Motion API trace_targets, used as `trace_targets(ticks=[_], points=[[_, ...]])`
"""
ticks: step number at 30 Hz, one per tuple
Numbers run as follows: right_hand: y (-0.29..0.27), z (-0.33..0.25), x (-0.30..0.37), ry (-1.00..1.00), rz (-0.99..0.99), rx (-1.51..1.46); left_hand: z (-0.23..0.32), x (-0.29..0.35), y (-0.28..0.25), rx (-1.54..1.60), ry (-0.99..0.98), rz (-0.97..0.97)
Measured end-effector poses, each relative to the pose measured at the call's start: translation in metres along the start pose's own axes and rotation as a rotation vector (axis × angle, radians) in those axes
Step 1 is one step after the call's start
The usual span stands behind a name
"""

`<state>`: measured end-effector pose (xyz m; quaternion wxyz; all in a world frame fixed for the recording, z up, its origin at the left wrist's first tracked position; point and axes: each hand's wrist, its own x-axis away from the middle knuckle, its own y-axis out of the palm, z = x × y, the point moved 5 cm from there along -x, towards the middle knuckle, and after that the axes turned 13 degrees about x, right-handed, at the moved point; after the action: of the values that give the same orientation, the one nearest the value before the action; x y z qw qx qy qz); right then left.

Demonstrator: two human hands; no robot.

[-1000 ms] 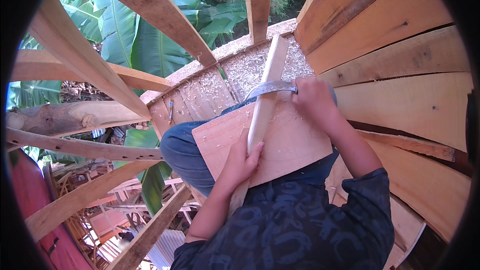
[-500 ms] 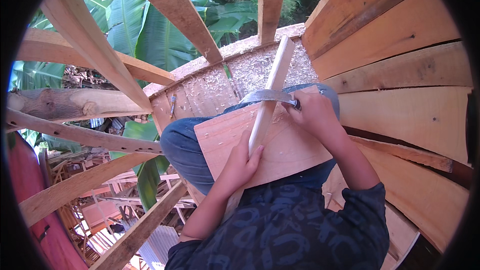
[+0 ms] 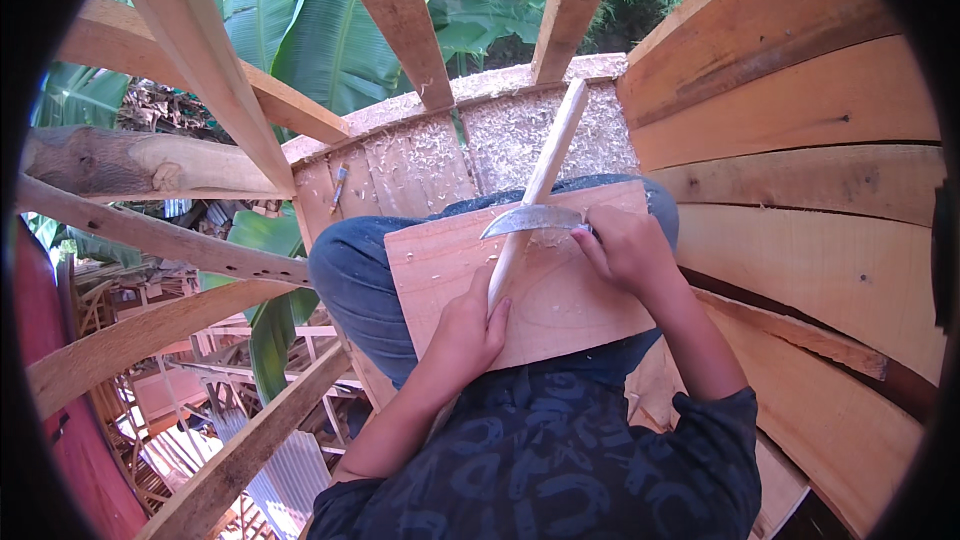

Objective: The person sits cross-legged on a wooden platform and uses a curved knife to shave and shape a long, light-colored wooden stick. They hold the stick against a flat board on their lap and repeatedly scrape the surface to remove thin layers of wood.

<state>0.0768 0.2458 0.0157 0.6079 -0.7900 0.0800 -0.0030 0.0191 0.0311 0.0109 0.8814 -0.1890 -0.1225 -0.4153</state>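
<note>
My left hand is closed round the lower end of a pale wooden stick, which slants up and away from me. In my right hand is a knife with a curved, sickle-like blade; my fingers hide most of its handle. The blade lies across the stick above my left hand, its tip pointing left. Beneath both, a flat wooden board rests on my lap, with a few small shavings on it.
Wood shavings cover the plank floor beyond my knees. A small brush-like object lies on the planks at left. Upright timbers stand ahead and to the left, and a wall of boards rises at right.
The knife has slid down the stick toward my left hand, and its blade now shows more of its flat side. My left hand still grips the stick. The whole view has shifted slightly.
</note>
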Motion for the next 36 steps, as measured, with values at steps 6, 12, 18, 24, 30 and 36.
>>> trace_targets(ticks=[6, 12, 18, 24, 30, 36], points=[[0.008, 0.012, -0.008, -0.024, 0.084, 0.058, 0.005, -0.001, 0.001, -0.012, 0.025, 0.023], [-0.005, 0.052, -0.021, 0.399, 0.055, 0.116, -0.001, 0.001, 0.002, -0.025, 0.035, 0.020], [-0.024, 0.066, -0.003, 0.334, 0.130, 0.063, -0.001, 0.000, 0.000, 0.004, -0.013, 0.012], [0.001, 0.008, 0.007, 0.118, 0.033, 0.031, 0.003, 0.001, 0.005, -0.034, 0.030, 0.045], [0.004, 0.037, -0.009, 0.169, 0.089, 0.141, 0.003, -0.002, 0.007, -0.021, 0.037, 0.065], [-0.019, 0.109, -0.008, 0.541, 0.082, 0.179, 0.001, 0.001, 0.005, 0.001, 0.035, 0.038]])
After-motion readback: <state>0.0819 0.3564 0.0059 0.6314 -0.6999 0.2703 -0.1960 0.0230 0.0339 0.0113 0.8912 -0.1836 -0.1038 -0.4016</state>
